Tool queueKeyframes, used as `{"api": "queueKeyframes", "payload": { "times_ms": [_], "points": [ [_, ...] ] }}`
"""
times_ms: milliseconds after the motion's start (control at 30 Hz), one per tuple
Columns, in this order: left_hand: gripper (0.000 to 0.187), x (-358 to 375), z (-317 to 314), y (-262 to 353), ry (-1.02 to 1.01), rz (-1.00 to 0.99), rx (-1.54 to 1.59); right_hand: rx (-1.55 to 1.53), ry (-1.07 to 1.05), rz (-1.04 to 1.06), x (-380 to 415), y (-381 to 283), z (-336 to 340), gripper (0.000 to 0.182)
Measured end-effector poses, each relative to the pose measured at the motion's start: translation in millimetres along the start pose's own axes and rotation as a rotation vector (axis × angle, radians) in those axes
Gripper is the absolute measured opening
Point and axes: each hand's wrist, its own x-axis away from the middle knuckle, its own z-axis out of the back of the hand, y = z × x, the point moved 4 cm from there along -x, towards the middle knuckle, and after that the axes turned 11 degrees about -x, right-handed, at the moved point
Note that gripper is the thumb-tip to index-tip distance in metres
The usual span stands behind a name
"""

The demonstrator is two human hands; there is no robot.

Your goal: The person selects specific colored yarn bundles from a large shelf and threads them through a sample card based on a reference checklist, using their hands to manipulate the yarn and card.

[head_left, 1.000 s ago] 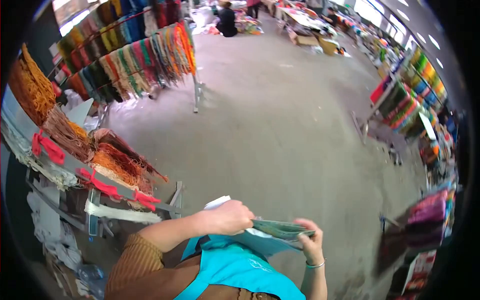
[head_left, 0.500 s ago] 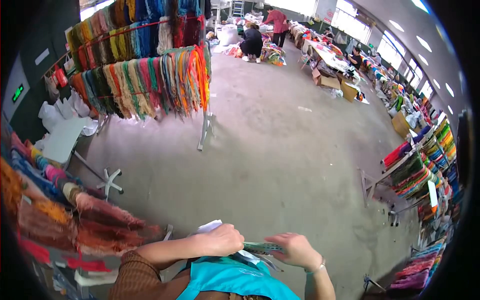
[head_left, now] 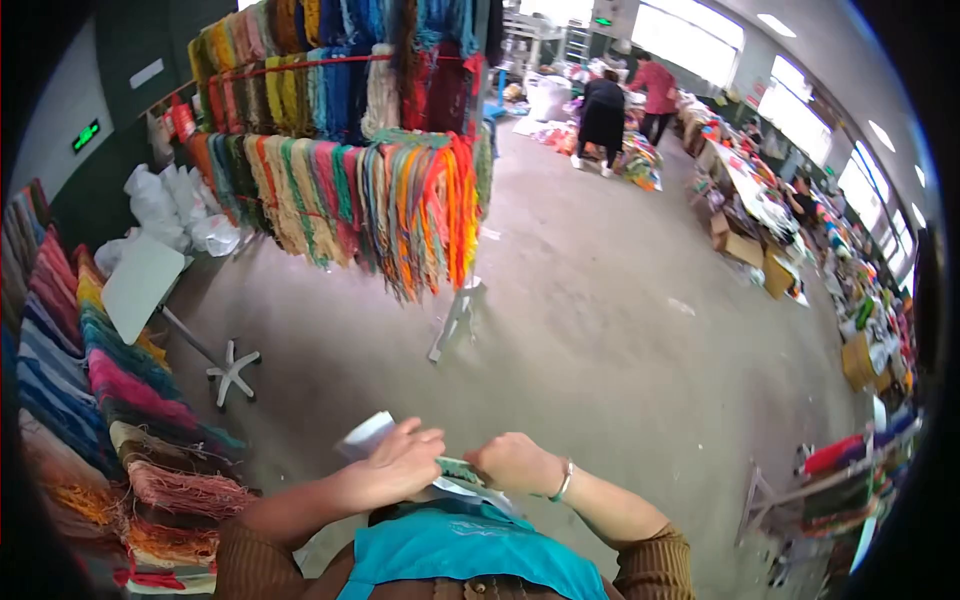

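Observation:
In front of my turquoise apron (head_left: 470, 560), my left hand (head_left: 400, 468) curls over white paper (head_left: 368, 432), which sticks out past its far side. Its fingers are bent and slightly smeared by motion. A narrow green strip (head_left: 460, 470) spans the gap between my hands, with more white sheet below it. My right hand (head_left: 520, 466), with a bracelet at the wrist, is closed in a fist on the strip's right end. What the strip is made of cannot be made out.
Hanks of coloured yarn (head_left: 340, 195) hang on a rack ahead to the left; more yarn (head_left: 130, 370) lies close by my left. A small tilted table (head_left: 145, 290) stands on a wheeled base. Two people (head_left: 602, 115) are beside piles at the back. Cardboard boxes (head_left: 740, 248) line the right.
My view has turned to the left. My right hand has closed into a fist on the strip and come nearer my left, whose fist has loosened. The crouching person in back now stands bent over.

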Motion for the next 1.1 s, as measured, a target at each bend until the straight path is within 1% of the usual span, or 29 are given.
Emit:
{"api": "queueKeyframes", "payload": {
  "times_ms": [67,100,167,200,233,300,333,367,400,433,467,533,567,600,633,667,700,767,800,867,900,933,1000,1033,1100],
  "points": [
    [0.014,-3.8,28.5,-35.8,0.138,0.212,-0.083,-0.032,-0.001,0.052,-35.0,26.4,36.2,0.020],
    [0.013,-7.6,24.3,-52.6,0.167,0.289,-0.063,-0.038,-0.021,0.069,-53.2,39.7,44.9,0.020],
    [0.013,-14.8,16.5,-80.5,0.196,0.365,-0.006,0.063,-0.052,0.219,-88.6,59.7,55.2,0.012],
    [0.011,-22.8,10.9,-95.6,0.338,0.404,-0.040,0.046,-0.097,0.231,-106.9,62.2,70.2,0.015],
    [0.011,-27.1,1.5,-111.3,0.335,0.417,-0.039,0.046,-0.105,0.241,-124.4,70.0,79.4,0.015],
    [0.009,-28.5,-20.3,-150.7,0.208,0.582,0.059,-0.016,-0.046,0.260,-157.8,86.2,99.7,0.013],
    [0.008,-30.4,-26.8,-171.0,0.342,0.624,0.058,-0.016,-0.055,0.262,-175.0,94.3,110.5,0.013],
    [0.008,-29.5,-36.0,-188.5,0.339,0.627,0.065,0.036,-0.173,0.240,-193.5,102.7,118.3,0.017],
    [0.008,-31.2,-30.9,-206.0,0.319,0.557,0.038,0.088,-0.290,0.213,-212.6,110.9,128.5,0.021],
    [0.007,-33.3,-27.4,-223.9,0.302,0.486,0.006,-0.040,-0.310,0.242,-232.6,118.1,154.5,0.024],
    [0.007,-33.4,-26.0,-243.0,0.306,0.482,0.007,-0.167,-0.325,0.271,-254.7,129.6,184.9,0.027],
    [0.009,-34.5,-24.1,-286.1,0.240,0.425,0.004,-0.154,0.073,0.353,-326.1,188.2,238.0,0.030],
    [0.009,-35.4,-27.6,-308.2,0.243,0.422,0.008,-0.252,0.152,0.133,-358.3,207.1,281.2,0.030],
    [0.009,-36.9,-33.3,-328.7,0.252,0.411,0.023,-0.131,0.445,0.167,-389.0,222.7,317.1,0.028],
    [0.009,-37.4,-37.2,-348.7,0.260,0.397,0.036,-0.109,0.625,0.079,-422.1,257.8,345.0,0.029],
    [0.009,-37.9,-42.3,-367.0,0.259,0.390,0.038,-0.043,0.696,0.085,-460.7,298.5,366.2,0.032],
    [0.009,-39.5,-48.6,-383.8,0.267,0.381,0.034,-0.093,0.579,-0.114,-482.1,314.6,386.0,0.040],
    [0.009,-44.0,-58.2,-418.6,0.271,0.365,0.040,0.073,0.502,-0.204,-529.2,353.5,402.0,0.050],
    [0.009,-46.5,-63.4,-432.2,0.244,0.346,0.028,-0.023,0.386,-0.211,-548.6,369.9,403.3,0.063],
    [0.009,-51.5,-72.9,-455.3,0.216,0.320,0.027,0.027,0.283,-0.237,-573.2,398.2,397.1,0.070],
    [0.007,-53.1,-77.3,-464.9,0.203,0.318,0.023,0.008,0.179,-0.366,-581.2,404.8,393.9,0.082],
    [0.006,-54.1,-81.6,-473.1,0.189,0.318,0.017,0.005,0.172,-0.371,-586.9,408.4,393.8,0.082],
    [0.007,-56.4,-86.5,-489.1,0.210,0.325,0.019,0.016,0.054,-0.391,-595.5,412.0,393.7,0.095],
    [0.008,-57.3,-88.3,-495.4,0.232,0.330,0.014,-0.015,0.031,-0.427,-598.0,414.4,396.9,0.100],
    [0.007,-58.5,-94.1,-504.3,0.242,0.347,-0.003,-0.060,-0.013,-0.432,-603.1,414.3,398.5,0.100]
  ]
}}
